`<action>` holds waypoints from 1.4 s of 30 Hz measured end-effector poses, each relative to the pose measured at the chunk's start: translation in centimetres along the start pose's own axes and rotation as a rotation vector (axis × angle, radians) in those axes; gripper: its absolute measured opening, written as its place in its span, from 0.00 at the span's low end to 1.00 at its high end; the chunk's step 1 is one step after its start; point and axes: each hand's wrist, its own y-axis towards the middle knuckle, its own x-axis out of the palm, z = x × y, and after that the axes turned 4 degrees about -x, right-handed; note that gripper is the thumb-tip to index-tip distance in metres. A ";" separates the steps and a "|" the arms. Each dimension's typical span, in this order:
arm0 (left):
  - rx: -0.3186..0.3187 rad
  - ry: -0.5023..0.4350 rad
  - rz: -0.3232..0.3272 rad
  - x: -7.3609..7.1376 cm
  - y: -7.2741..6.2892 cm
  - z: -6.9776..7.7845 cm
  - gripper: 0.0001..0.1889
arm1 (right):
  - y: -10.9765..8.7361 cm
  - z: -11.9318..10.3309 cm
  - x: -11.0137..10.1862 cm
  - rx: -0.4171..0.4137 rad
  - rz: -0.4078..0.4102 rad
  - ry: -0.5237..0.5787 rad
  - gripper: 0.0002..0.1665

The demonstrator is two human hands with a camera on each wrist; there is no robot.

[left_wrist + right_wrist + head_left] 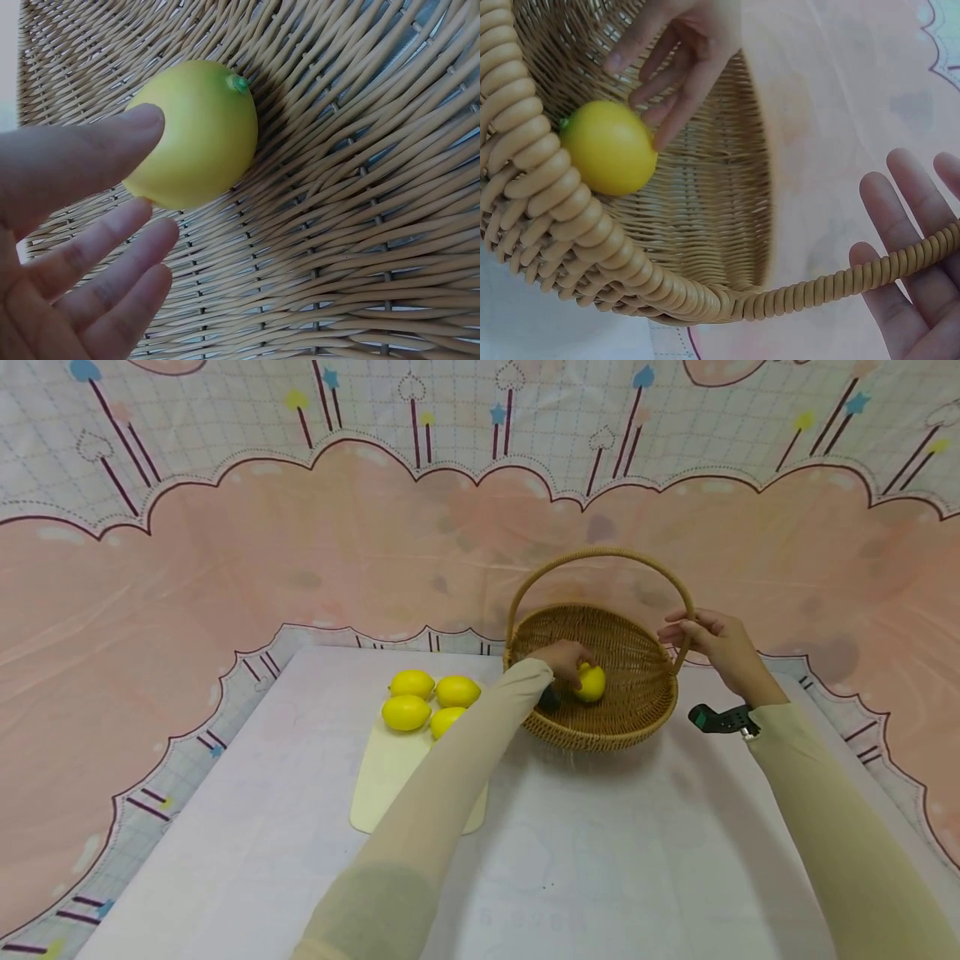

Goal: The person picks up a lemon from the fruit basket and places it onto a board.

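A yellow lemon [590, 682] with a small green stem tip lies inside the wicker basket [600, 739]. My left hand [562, 660] reaches into the basket beside it. In the left wrist view the thumb [112, 146] overlaps the lemon [199, 135], while the other fingers spread loosely below. The right wrist view shows my left hand [686, 64] with loose fingers, one fingertip right at the lemon [609, 148]. My right hand [720, 643] is at the right side of the basket handle [600, 552]. The handle crosses the extended fingers of my right hand [922, 285].
Several more lemons [407, 713] sit on a cream cutting board [390, 777] left of the basket, partly hidden by my left sleeve [420, 827]. A white table [637, 860] carries everything. Behind it hangs a pink patterned cloth [375, 560].
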 end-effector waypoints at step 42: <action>0.064 0.013 0.011 0.1 -1.6 0.7 0.21 | -0.2 0.0 0.0 -0.012 -0.010 -0.047 0.19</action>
